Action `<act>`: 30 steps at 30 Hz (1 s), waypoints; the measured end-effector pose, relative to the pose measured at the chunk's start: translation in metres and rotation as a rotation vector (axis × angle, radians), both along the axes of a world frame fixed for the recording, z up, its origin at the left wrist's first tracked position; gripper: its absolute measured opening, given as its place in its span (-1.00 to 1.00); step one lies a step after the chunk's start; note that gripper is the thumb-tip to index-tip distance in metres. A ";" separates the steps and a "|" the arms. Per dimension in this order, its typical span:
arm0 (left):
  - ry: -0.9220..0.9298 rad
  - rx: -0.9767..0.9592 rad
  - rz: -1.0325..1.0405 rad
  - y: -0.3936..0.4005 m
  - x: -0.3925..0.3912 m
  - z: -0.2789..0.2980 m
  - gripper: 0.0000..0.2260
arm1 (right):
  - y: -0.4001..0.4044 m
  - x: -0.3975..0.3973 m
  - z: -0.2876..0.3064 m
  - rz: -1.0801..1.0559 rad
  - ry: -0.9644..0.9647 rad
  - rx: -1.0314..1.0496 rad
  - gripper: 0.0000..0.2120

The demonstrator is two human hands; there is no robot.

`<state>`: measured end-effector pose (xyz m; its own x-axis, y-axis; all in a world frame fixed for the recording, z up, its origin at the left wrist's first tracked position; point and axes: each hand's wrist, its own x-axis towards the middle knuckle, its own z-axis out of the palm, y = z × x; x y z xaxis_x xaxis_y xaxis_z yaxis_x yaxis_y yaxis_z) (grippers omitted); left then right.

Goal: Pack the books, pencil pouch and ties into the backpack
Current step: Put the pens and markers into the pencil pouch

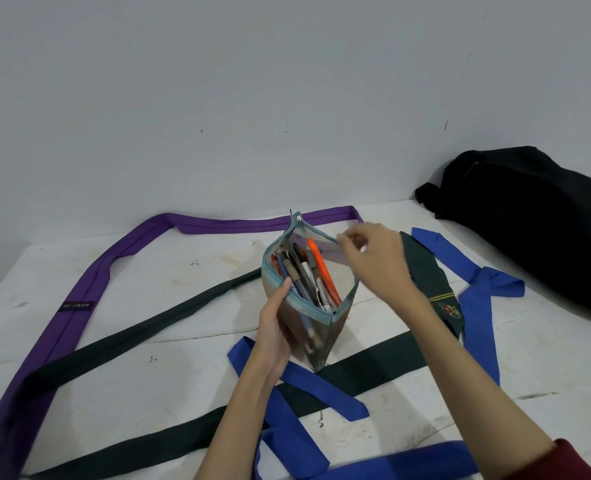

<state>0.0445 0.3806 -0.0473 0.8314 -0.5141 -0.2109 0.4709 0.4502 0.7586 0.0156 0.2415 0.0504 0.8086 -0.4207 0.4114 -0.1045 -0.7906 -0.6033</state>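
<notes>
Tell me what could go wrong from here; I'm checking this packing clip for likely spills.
1. The pencil pouch is unzipped and full of pens; if it tips on the way to the black backpack, they may spill.
2. The left hand grips only one side and the right hand pinches the rim, so it could slip.
3. The blue tie and dark green tie under it might get dragged along.

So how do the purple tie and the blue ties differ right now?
The purple tie lies in one long bent line along the table's left and back; the blue ties are crumpled and crossing the dark green ties. Purple is far from the hands; blue lies under them. Both are unpacked on the table.
</notes>
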 end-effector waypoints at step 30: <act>-0.002 -0.024 0.024 -0.001 -0.002 0.002 -0.67 | -0.005 0.007 0.045 0.043 -0.503 0.533 -0.87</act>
<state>0.0429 0.3801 -0.0451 0.8441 -0.4986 -0.1971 0.4581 0.4798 0.7483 0.0227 0.2368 0.0956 0.5961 -0.6392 0.4858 0.3111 -0.3740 -0.8737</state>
